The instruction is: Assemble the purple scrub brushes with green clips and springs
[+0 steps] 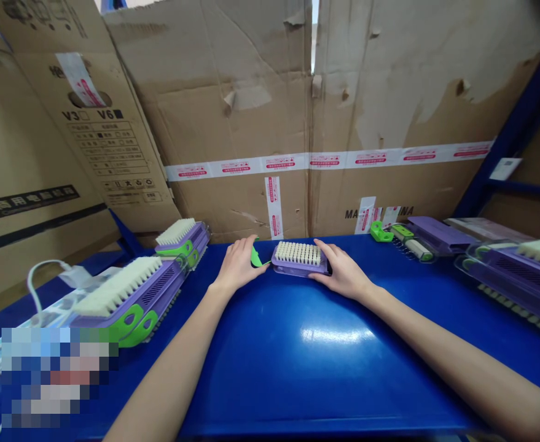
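Near the back of the blue table (270,356), my right hand (341,270) grips the right end of a purple brush head (297,263) with rows of pale bristles facing up. My left hand (241,263) is closed round a bright green plastic end piece (257,256), just left of the brush head. A small gap shows between the green piece and the purple body. The undersides of both parts are hidden.
At left lie purple-and-green brushes (126,294) beside a white cable (30,282). At right are a loose green piece (382,232), a purple cover (435,234) and another brush (523,270). Cardboard sheets (233,123) stand behind the table.
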A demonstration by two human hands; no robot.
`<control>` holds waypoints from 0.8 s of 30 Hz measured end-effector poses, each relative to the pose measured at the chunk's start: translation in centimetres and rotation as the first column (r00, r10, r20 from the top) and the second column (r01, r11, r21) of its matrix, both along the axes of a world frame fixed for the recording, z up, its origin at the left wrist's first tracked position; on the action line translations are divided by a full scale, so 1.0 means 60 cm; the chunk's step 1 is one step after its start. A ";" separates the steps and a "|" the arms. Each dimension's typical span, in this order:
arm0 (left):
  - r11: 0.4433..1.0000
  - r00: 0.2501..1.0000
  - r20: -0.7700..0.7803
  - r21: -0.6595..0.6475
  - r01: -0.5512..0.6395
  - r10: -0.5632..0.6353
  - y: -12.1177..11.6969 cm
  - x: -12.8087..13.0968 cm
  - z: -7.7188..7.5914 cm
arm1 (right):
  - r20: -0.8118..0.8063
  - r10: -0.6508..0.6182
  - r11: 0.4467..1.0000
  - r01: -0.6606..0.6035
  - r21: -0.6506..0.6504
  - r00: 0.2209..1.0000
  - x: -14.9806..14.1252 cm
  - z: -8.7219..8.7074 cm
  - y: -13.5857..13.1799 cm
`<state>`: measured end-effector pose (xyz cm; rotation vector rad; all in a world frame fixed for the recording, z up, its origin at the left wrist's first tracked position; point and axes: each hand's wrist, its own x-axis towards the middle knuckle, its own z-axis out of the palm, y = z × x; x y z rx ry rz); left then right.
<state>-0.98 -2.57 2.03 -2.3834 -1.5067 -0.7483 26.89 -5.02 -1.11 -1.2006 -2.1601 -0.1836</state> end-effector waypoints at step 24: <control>0.980 0.998 -0.061 -0.193 -0.040 0.029 0.002 0.000 -0.025 | 0.016 0.001 0.999 0.000 -0.049 1.000 0.002 -0.002 0.003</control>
